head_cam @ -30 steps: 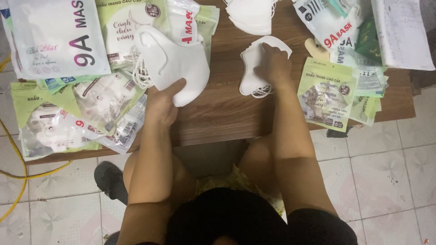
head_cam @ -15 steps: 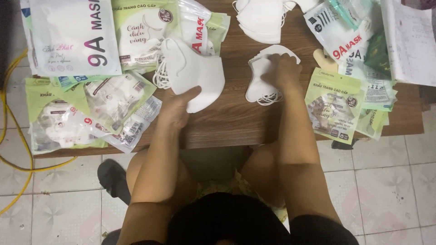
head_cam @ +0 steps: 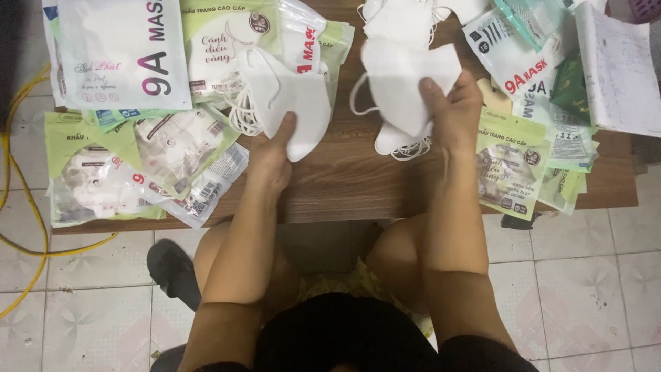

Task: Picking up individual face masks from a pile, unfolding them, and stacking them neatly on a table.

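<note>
My left hand [head_cam: 272,155] grips the lower edge of a stack of white face masks [head_cam: 292,103], whose ear loops dangle on its left side. My right hand [head_cam: 451,114] holds a single white face mask [head_cam: 403,76] lifted above a small pile of white masks [head_cam: 399,141] lying on the brown wooden table [head_cam: 344,186]. Another heap of white masks [head_cam: 399,17] lies at the table's far edge, just beyond the right hand.
Green and clear mask packets [head_cam: 131,169] cover the table's left side, with a large white packet [head_cam: 120,52] behind them. More packets [head_cam: 513,162] and a paper sheet [head_cam: 620,69] lie at right. A yellow cable [head_cam: 21,200] runs on the tiled floor; a dark sandal [head_cam: 172,269] sits below.
My right hand has lifted one white mask up off the small pile. My left hand with its stack has stayed near the table's middle; the camera view has shifted slightly.
</note>
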